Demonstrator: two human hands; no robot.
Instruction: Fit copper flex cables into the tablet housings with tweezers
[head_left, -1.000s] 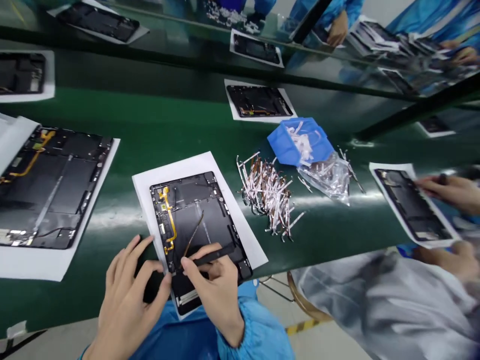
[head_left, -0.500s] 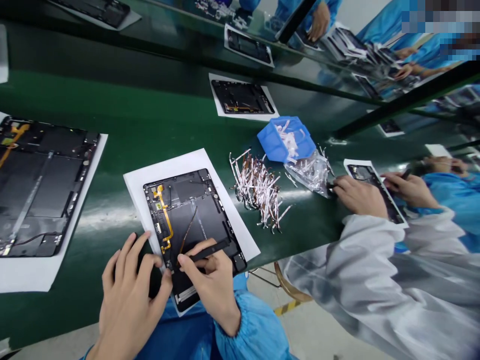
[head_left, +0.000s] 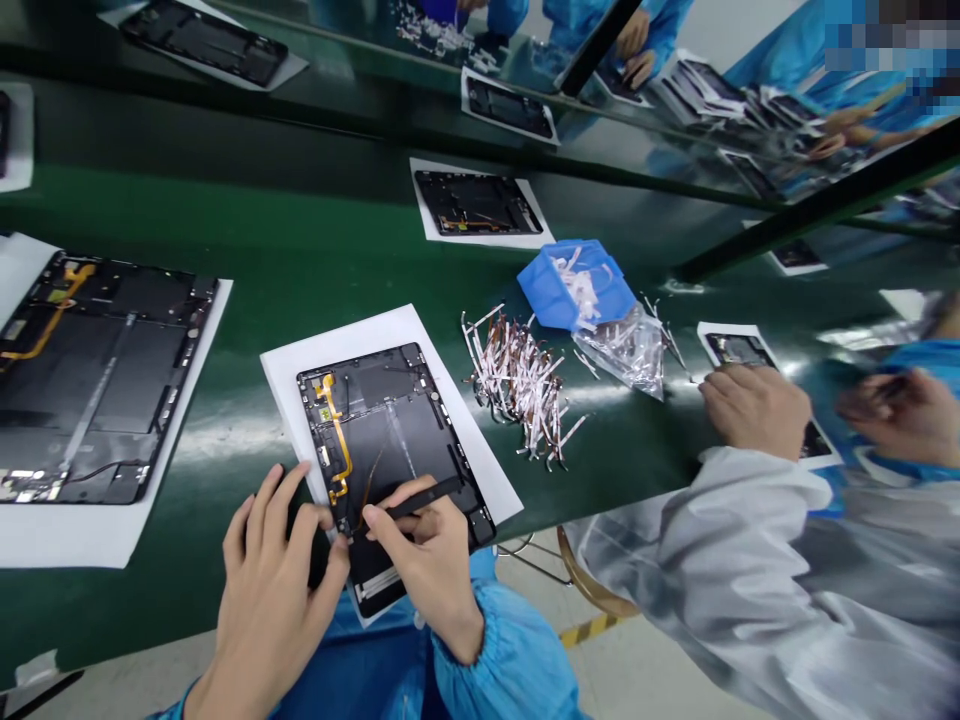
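An opened black tablet (head_left: pixel 394 440) with an orange flex cable lies on a white sheet (head_left: pixel 352 345) at the near edge of the green belt. My right hand (head_left: pixel 427 565) pinches a black stylus-like tool (head_left: pixel 416 500) whose tip presses onto the tablet's lower part, beside a thin brown ribbon cable (head_left: pixel 373 475). My left hand (head_left: pixel 274 590) rests at the tablet's lower left corner, fingers curled, with thumb and fingertips pressing on its edge.
A heap of small white and brown flex strips (head_left: pixel 521 380) lies right of the tablet, beside a blue tray (head_left: pixel 574 285) and a clear bag (head_left: pixel 630 350). More opened tablets (head_left: pixel 90 370) sit on sheets along the belt. A co-worker's hand (head_left: pixel 754 410) works at the right.
The brown ribbon cable, standing up before, now lies lower against the tablet. My hands have barely moved. The co-worker's hands shifted over the tablet at the right.
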